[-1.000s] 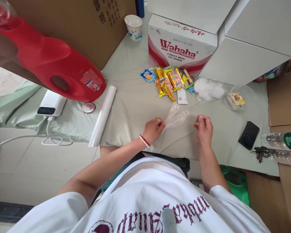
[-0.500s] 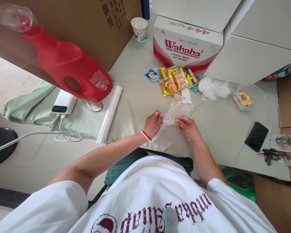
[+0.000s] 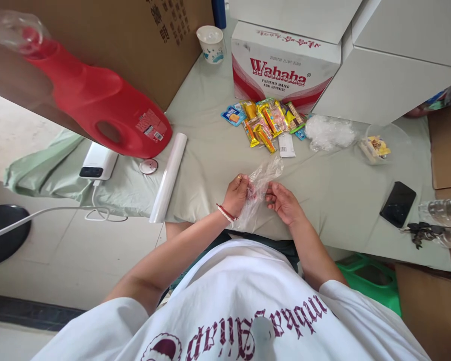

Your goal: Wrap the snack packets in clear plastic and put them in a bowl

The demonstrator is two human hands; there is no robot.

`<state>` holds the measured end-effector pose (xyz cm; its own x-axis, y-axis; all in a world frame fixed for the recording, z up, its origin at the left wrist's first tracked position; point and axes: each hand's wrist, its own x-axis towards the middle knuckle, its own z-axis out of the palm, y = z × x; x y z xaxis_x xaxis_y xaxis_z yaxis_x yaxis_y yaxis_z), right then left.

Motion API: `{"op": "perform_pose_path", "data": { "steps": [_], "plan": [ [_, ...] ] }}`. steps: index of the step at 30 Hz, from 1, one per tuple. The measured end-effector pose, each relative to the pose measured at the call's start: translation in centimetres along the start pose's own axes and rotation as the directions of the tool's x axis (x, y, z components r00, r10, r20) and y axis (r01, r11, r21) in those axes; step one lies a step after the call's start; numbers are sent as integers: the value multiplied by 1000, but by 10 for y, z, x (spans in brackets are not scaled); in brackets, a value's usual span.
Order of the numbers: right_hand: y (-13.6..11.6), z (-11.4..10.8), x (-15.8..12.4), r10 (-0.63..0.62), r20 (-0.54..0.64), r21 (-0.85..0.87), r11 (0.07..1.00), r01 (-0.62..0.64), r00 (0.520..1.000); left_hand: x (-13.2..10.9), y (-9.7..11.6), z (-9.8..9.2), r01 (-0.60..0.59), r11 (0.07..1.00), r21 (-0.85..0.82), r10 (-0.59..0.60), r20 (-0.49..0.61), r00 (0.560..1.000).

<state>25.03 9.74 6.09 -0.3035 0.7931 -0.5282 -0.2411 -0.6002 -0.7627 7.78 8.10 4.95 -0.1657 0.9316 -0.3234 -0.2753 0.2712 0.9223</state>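
Observation:
A crumpled clear plastic bag [image 3: 258, 188] hangs between my hands above the near edge of the covered table. My left hand [image 3: 237, 193], with a beaded bracelet at the wrist, is closed on the bag's left side. On the other side, my right hand [image 3: 283, 201] pinches the bag's edge between thumb and forefinger, its other fingers curled. Just beyond the bag lies a pile of small wrapped snacks [image 3: 268, 123] in yellow, pink and blue packets. To the right of the snacks sits a bundle of crumpled clear plastic [image 3: 328, 133].
A white roll [image 3: 168, 178], a large red jug [image 3: 108, 110] and a white power bank [image 3: 98, 161] stand to the left. A Wahaha carton [image 3: 281, 70] and a paper cup [image 3: 211, 45] are behind. Rightward are a clear tub [image 3: 378, 150], a phone [image 3: 398, 204] and plastic bottles [image 3: 441, 213].
The plastic bag, stretched out between my hands before, is now gathered narrower and more upright. My hands have come closer together, the right one shifting left.

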Motion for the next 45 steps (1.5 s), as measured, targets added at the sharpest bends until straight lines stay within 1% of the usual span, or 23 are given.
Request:
{"op": "perform_pose_path", "data": {
  "steps": [3,6,8,11,13,14,16,17,18,19,20,22,23,27,29,31,34,37,38,40,42,44,45],
  "plan": [
    [5,6,-1,-29,-8,-21,999,28,1000,-3,-9,0,-29,998,48,30,-29,999],
    [5,6,1,-102,-66,-52,994,98,993,-10,-17,-4,-78,991,107,93,-137,986],
    [6,4,4,-132,-83,-92,988,124,988,-16,-21,-7,-129,974,186,162,-174,971],
    [10,-1,6,-138,-50,-173,977,128,989,-22,-24,-11,-198,901,385,248,-85,965],
    [12,-3,6,-188,-81,-251,954,162,979,-22,-24,-14,-205,860,467,250,-35,968],
    [12,-4,5,-256,-132,-311,928,205,958,-22,-24,-14,-188,860,475,234,-39,971],
    [12,-4,1,-443,-241,-464,834,299,863,-20,-23,-14,-147,877,457,205,-79,975],
    [12,-4,-1,-517,-253,-534,779,328,817,-20,-23,-13,-139,884,446,199,-90,976],
    [12,-2,-2,-552,-225,-585,736,342,803,-19,-23,-11,-143,890,432,198,-85,976],
    [12,0,-3,-544,-170,-613,711,344,822,-20,-24,-9,-155,899,409,199,-68,978],
    [12,2,-3,-504,-107,-623,706,337,857,-20,-25,-7,-165,913,374,195,-43,980],
    [13,5,0,-394,-25,-605,737,300,919,-21,-26,-4,-142,955,262,150,-13,989],
    [14,6,3,-352,-23,-580,767,274,936,-20,-27,-4,-108,975,195,113,-12,994],
    [12,-3,10,-252,-71,-398,894,204,965,-19,-23,-16,26,999,-48,-27,-24,999],
    [11,-8,9,-236,-83,-357,914,192,968,-21,-20,-24,62,992,-114,-61,9,998],
    [12,-10,6,-257,-113,-390,900,195,960,-23,-17,-28,77,989,-130,-72,40,997],
    [14,-4,5,-342,-114,-535,812,233,933,-28,-18,-25,67,993,-98,-60,72,996],
    [15,4,11,-402,-34,-645,708,287,915,-28,-21,-22,67,994,-86,-56,121,991],
    [15,5,13,-407,-15,-647,701,302,913,-28,-22,-23,68,994,-87,-57,125,991],
    [14,6,17,-386,2,-594,741,312,922,-28,-22,-28,24,998,-56,-20,75,997],
    [13,4,19,-335,5,-502,814,292,942,-31,-18,-35,-107,991,83,113,-68,991],
    [13,1,19,-292,14,-426,863,270,956,-37,-11,-41,-230,913,337,309,-205,929],
    [14,0,18,-283,17,-404,876,265,959,-41,-7,-42,-254,848,464,386,-216,897]
  ]
}}
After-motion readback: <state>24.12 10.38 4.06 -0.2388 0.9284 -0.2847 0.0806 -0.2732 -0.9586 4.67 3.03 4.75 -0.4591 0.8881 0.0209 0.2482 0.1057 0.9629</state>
